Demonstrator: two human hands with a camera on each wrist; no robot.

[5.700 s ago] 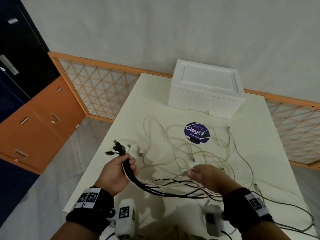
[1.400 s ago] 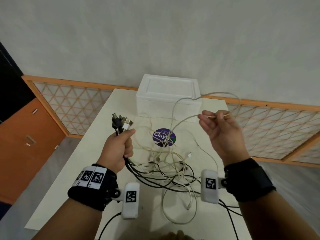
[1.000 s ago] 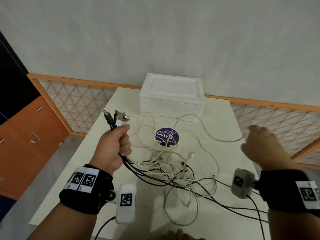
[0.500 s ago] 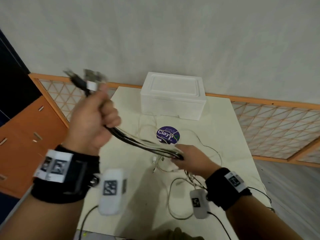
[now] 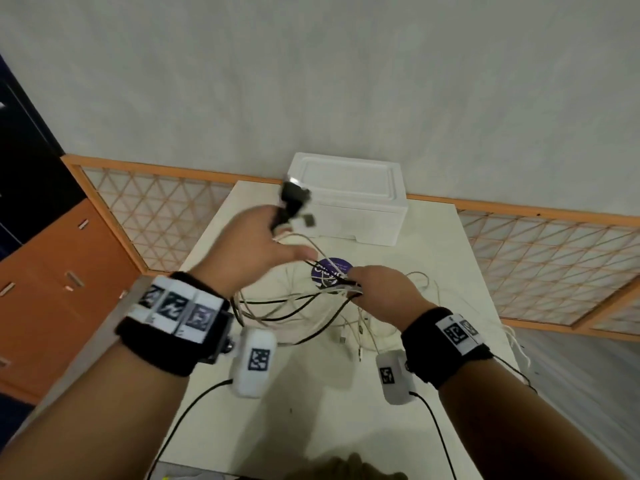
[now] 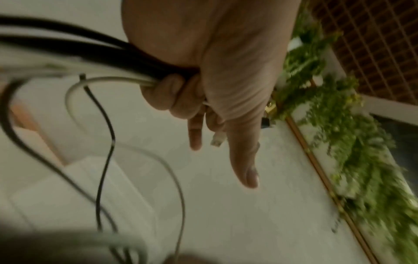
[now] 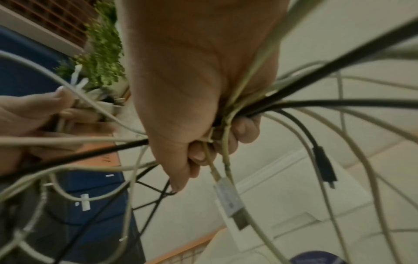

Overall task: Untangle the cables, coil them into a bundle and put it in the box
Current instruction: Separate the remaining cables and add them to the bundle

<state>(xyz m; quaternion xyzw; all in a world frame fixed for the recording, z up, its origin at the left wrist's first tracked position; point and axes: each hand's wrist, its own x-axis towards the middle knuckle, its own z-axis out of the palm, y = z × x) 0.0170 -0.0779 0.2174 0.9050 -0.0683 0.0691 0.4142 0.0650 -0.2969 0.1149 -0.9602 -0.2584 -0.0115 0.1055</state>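
Black and white cables [image 5: 294,306] hang in loose loops between my hands above the white table [image 5: 311,393]. My left hand [image 5: 277,237] is raised in front of the box and grips one end of the bunch, with the plugs [image 5: 294,202] sticking out above it. In the left wrist view the curled fingers [image 6: 167,94] clamp the cables [image 6: 90,53] while the thumb points out straight. Near the purple sticker, my right hand [image 5: 360,285] grips the strands further along. Its fist [image 7: 203,142] holds several cables, and a white USB plug [image 7: 230,201] and a black plug [image 7: 325,167] dangle below. The white foam box [image 5: 346,202] has its lid on.
The purple round sticker [image 5: 330,268] lies on the table before the box. An orange lattice railing [image 5: 536,244] runs behind the table, and orange drawers [image 5: 52,271] stand to the left. Sensor leads [image 5: 433,427] trail from both wrists over the near table edge.
My left hand has swung down from high on the left to in front of the box, still holding the plug ends. The right hand keeps its grip near the sticker, and the cables now sag in loops.
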